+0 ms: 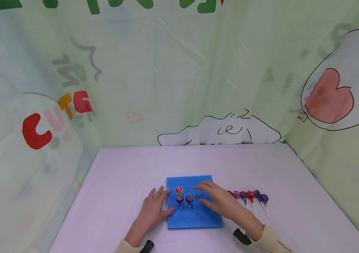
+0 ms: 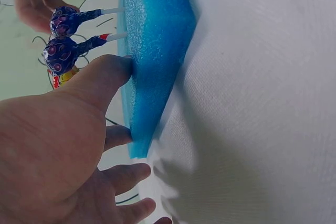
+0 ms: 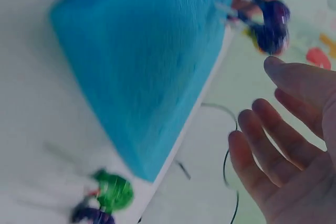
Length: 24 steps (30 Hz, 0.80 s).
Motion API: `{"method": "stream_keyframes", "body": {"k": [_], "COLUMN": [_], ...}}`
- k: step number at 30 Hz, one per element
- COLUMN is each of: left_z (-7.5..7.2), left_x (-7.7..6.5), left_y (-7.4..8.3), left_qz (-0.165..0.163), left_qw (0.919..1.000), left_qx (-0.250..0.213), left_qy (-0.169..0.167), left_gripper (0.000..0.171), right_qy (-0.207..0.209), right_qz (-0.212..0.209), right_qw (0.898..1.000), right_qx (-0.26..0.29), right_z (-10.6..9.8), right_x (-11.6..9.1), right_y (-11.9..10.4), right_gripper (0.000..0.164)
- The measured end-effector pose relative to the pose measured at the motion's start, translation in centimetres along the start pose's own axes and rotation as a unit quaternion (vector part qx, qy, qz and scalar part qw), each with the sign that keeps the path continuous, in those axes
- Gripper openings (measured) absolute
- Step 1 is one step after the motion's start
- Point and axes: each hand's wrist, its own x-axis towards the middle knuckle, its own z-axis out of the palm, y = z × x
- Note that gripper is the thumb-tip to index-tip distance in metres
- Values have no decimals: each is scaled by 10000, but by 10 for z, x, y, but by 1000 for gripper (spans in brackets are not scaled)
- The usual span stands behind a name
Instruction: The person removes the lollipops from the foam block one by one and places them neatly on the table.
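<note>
A blue foam board (image 1: pixel 195 219) with small holes lies on the table, and three wrapped lollipops stand in it by their sticks. One is a red-and-yellow lollipop (image 1: pixel 179 190); the others are a purple lollipop (image 1: pixel 179 199) behind whose stick the foam shows, and a second purple lollipop (image 1: pixel 189 199) to its right. My left hand (image 1: pixel 152 209) rests at the board's left edge, thumb and a finger touching the foam, the other fingers spread. Above the board's right part hovers my right hand (image 1: pixel 219 201), fingers apart and holding nothing.
Right of the board a row of several loose lollipops (image 1: pixel 250 196) lies on the white table (image 1: pixel 129 165), sticks toward me. A green lollipop (image 3: pixel 115 191) shows in the right wrist view near the board's corner. A printed curtain (image 1: pixel 179 77) stands behind the table.
</note>
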Motion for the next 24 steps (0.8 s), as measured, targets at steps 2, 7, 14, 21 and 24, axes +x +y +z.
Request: {"method": "stream_keyframes", "body": {"k": [2,7,14,21,24], "left_z": [1,3,4,4,4], "left_x": [1,3,4,4,4], "left_y": [-1,-4,-4,-5,-5], "left_qz": [12,26,35,0,10], "left_qw": [10000,9999,9999,9999,9999], "left_qx": [36,110,125,153,154], "left_qy": [2,6,0,-18,-18], "left_gripper": [72,72,72,73,72], "right_qy": [96,63,13,120,200], "right_qz": [-224,-446,-450,-477,-545], "right_qw": [9992,9961,9946,9940,9933], "right_qx": [-323,-761,-937,-978,-996], "right_z": [7,19,23,23,25], "right_x": [1,4,7,9,8], "right_y": [-4,-12,-18,-19,-18], "right_gripper": [42,48,42,38,36]}}
